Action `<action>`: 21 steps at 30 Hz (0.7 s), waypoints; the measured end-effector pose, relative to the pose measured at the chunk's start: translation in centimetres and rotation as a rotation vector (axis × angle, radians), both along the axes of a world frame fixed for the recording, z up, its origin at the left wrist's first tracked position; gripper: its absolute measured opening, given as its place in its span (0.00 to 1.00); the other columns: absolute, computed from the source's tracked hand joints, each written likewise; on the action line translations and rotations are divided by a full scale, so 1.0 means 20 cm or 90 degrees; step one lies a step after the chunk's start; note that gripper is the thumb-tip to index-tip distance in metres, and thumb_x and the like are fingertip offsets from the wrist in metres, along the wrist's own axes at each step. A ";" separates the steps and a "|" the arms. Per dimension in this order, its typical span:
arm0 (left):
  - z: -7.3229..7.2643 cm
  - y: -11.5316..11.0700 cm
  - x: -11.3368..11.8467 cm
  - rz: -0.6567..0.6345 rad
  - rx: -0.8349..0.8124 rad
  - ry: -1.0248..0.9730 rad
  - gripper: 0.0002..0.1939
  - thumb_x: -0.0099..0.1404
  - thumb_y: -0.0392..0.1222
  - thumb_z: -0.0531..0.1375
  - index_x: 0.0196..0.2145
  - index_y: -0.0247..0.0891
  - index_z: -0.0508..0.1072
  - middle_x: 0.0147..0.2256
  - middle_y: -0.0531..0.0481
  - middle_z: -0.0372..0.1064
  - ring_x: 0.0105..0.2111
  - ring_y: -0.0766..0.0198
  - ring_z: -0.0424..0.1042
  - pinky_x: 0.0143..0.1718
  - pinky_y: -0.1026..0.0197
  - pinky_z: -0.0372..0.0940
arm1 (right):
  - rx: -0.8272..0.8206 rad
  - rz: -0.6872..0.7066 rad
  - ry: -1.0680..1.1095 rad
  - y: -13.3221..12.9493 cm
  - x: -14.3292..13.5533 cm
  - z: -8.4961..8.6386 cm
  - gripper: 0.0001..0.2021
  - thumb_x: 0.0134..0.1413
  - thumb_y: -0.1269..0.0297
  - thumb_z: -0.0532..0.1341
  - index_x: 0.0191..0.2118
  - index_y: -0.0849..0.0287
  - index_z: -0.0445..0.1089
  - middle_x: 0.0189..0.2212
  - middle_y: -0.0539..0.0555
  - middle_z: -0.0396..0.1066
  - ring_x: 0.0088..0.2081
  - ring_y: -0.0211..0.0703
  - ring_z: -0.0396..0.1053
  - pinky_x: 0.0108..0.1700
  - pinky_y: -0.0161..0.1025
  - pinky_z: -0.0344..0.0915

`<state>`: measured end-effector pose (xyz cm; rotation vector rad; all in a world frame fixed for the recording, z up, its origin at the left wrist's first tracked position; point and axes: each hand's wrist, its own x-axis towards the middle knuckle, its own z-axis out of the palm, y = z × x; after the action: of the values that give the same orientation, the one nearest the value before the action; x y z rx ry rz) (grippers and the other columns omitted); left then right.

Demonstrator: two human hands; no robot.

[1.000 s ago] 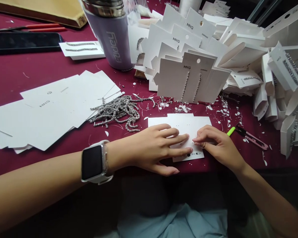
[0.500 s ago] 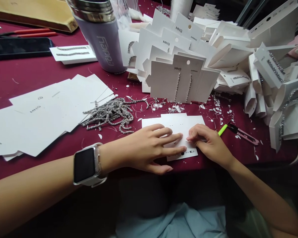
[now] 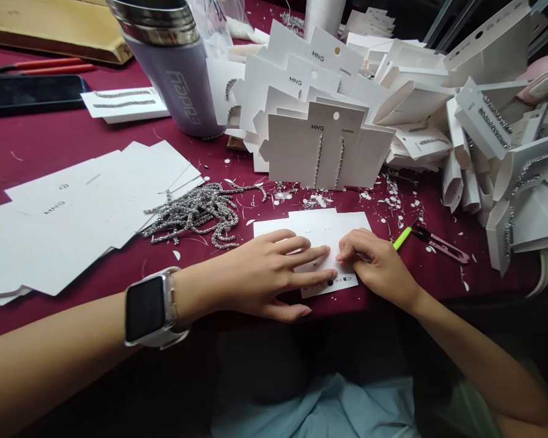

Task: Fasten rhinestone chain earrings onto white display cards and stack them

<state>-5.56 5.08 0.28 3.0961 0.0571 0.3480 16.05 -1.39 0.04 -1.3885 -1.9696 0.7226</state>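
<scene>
A white earring card [image 3: 331, 220] with small punched holes lies flat at the table's front edge. My left hand [image 3: 265, 277], wearing a watch [image 3: 145, 309], rests on it with fingers spread. On the card's right side my right hand [image 3: 379, 264] has its fingers curled into a pinch at the surface; whatever they hold is too small or hidden. Behind the card stands a printed MNG card [image 3: 329, 158] bearing two sparkly chain earrings. A pile of silver rhinestone chains [image 3: 194, 213] sits beyond my left hand.
Overlapping blank cards [image 3: 77, 210] spread at left. A lilac tumbler [image 3: 173, 85] stands behind them, near a dark phone [image 3: 31, 94]. Folded cards [image 3: 415, 100] crowd the back right. A pink cutter [image 3: 442, 244] and a lime-green-handled tool [image 3: 402, 238] lie right of my hand, among paper scraps.
The whole view has shifted a little, so things on the table appear slightly farther left. Both hands keep nearly the same places on the card.
</scene>
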 end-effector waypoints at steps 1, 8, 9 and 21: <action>0.00 0.00 0.00 -0.001 0.001 -0.001 0.25 0.65 0.52 0.45 0.57 0.43 0.58 0.54 0.45 0.60 0.45 0.57 0.63 0.47 0.55 0.55 | 0.002 0.002 -0.002 0.00 0.00 0.00 0.14 0.40 0.87 0.50 0.24 0.59 0.58 0.25 0.47 0.64 0.31 0.34 0.61 0.35 0.33 0.57; 0.00 0.00 -0.01 -0.005 0.000 0.005 0.25 0.65 0.52 0.45 0.57 0.43 0.57 0.54 0.45 0.61 0.46 0.57 0.64 0.47 0.55 0.56 | -0.009 0.001 -0.026 -0.01 -0.01 0.00 0.13 0.38 0.86 0.50 0.23 0.59 0.55 0.24 0.47 0.62 0.30 0.35 0.60 0.35 0.35 0.56; 0.00 0.00 -0.01 -0.004 -0.003 0.007 0.25 0.65 0.52 0.45 0.57 0.43 0.57 0.54 0.45 0.61 0.46 0.57 0.64 0.47 0.55 0.56 | -0.007 0.001 -0.036 -0.01 -0.01 0.00 0.13 0.38 0.86 0.50 0.23 0.58 0.55 0.24 0.47 0.62 0.30 0.35 0.59 0.35 0.35 0.56; 0.03 0.03 0.00 -0.009 0.067 -0.052 0.13 0.69 0.36 0.46 0.45 0.35 0.67 0.49 0.52 0.68 0.40 0.63 0.66 0.40 0.63 0.62 | 0.080 0.080 -0.111 -0.02 0.04 0.03 0.02 0.55 0.69 0.56 0.34 0.58 0.65 0.30 0.52 0.69 0.34 0.37 0.65 0.39 0.37 0.62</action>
<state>-5.56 5.71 0.89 3.1801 0.0156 0.4921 16.85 -1.75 0.68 -1.2989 -2.2133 0.5374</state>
